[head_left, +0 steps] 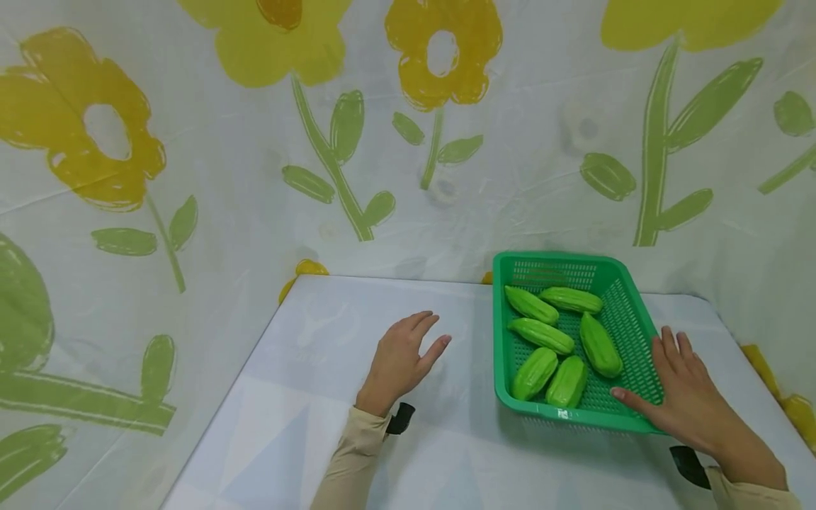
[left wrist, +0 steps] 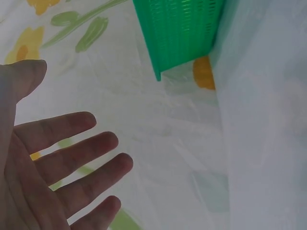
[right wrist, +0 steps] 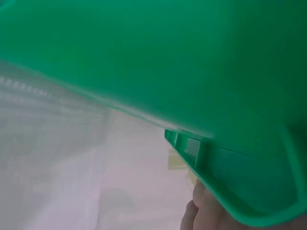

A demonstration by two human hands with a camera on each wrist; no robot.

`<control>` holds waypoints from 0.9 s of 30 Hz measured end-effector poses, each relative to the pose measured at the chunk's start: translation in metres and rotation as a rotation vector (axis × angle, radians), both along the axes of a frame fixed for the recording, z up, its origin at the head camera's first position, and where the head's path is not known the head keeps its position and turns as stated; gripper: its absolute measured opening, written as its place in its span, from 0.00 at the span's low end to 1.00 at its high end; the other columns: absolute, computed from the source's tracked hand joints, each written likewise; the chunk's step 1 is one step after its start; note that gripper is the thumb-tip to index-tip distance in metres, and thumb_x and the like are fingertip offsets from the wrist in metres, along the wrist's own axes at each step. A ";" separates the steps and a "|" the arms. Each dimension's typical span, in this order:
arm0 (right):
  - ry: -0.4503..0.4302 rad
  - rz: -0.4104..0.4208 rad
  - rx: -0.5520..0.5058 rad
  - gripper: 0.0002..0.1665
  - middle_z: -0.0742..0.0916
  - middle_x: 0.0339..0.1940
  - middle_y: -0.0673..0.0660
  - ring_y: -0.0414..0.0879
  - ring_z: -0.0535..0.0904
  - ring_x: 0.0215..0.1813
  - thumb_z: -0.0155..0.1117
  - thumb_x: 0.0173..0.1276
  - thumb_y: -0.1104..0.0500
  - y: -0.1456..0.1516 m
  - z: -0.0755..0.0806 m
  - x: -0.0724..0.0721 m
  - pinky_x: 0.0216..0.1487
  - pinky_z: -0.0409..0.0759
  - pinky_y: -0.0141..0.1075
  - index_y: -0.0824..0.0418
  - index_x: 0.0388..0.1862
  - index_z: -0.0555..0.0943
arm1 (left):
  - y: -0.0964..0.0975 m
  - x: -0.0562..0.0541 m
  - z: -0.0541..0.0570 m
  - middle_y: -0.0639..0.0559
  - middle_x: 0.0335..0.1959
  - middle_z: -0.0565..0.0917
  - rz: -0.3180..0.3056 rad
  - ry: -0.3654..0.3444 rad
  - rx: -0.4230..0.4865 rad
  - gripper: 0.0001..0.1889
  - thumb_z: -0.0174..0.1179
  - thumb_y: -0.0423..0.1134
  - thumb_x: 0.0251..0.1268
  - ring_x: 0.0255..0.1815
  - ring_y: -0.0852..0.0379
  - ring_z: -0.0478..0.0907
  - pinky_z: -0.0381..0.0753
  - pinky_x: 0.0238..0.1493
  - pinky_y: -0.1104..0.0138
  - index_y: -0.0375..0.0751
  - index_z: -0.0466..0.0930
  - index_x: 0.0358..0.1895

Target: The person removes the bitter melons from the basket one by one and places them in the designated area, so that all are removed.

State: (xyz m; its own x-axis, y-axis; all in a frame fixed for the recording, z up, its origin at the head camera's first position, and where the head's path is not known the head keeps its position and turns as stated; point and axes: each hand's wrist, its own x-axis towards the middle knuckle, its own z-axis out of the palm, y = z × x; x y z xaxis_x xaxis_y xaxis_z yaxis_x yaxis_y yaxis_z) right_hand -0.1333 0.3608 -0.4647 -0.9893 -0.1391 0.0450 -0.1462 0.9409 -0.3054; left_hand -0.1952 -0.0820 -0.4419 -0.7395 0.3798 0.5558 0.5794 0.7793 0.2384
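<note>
A green plastic basket [head_left: 558, 418] with slotted walls stands on the white table, toward the right in the head view. Several ridged, light-green gourds [head_left: 542, 336] lie loose on its floor. My right hand [head_left: 691, 397] holds the basket at its right side, thumb over the rim and fingers along the outside. Close up in the right wrist view, the green wall fills most of the picture, with fingers [right wrist: 204, 211] partly hidden by the rim. To the left of the basket, my left hand [head_left: 400, 358] hovers over the table, fingers extended, touching nothing.
The white table [head_left: 306, 397] meets a hanging cloth [head_left: 210, 142] printed with yellow flowers at its back and sides. The basket's far edge is close to the cloth. Each wrist carries a black strap-like device [head_left: 400, 418] over a beige sleeve.
</note>
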 end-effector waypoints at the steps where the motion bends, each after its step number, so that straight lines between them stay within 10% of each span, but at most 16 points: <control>1: -0.001 0.001 0.002 0.71 0.35 0.81 0.80 0.72 0.18 0.82 0.59 0.72 0.32 0.000 0.000 0.000 0.78 0.09 0.56 0.80 0.80 0.33 | 0.000 0.000 0.000 0.43 0.60 0.87 -0.005 -0.018 0.013 0.24 0.58 0.54 0.77 0.61 0.47 0.85 0.85 0.62 0.55 0.38 0.84 0.60; 15: 0.026 0.037 -0.006 0.70 0.33 0.83 0.75 0.64 0.15 0.83 0.61 0.72 0.34 0.001 -0.004 0.002 0.75 0.05 0.42 0.76 0.81 0.31 | 0.009 -0.006 0.006 0.47 0.65 0.84 -0.091 -0.171 0.082 0.24 0.55 0.54 0.79 0.66 0.49 0.82 0.83 0.66 0.56 0.40 0.82 0.64; 27: 0.027 0.040 -0.002 0.71 0.34 0.83 0.77 0.67 0.17 0.83 0.61 0.71 0.34 0.002 -0.004 0.002 0.75 0.05 0.41 0.77 0.81 0.31 | 0.043 -0.032 0.053 0.47 0.66 0.83 -0.351 -0.417 0.345 0.21 0.60 0.47 0.78 0.69 0.52 0.80 0.79 0.71 0.58 0.42 0.81 0.66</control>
